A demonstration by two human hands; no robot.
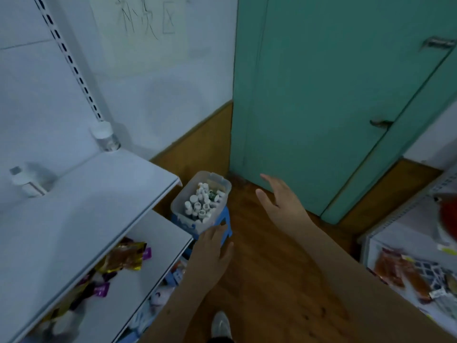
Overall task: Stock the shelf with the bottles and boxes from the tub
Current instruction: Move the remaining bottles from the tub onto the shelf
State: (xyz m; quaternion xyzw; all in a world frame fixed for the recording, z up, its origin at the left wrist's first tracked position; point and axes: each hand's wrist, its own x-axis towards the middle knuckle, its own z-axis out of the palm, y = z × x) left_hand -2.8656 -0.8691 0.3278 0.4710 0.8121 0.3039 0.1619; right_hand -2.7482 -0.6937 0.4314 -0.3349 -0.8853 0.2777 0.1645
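Grip slack on both hands, left (212, 246) & right (282, 201), tub (201, 201) just ahead.

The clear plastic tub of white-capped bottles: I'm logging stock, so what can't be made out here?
Head view only:
- Clear plastic tub: bottle labels too small and blurred; lower layers hidden by the top bottles, so no count and no boxes confirmed.
- Blue plastic stool beneath it: mostly covered by the tub and the left hand.
- Two white bottles on the white top shelf: labels blurred.
- Right-side shelf goods: cut off by the frame edge.
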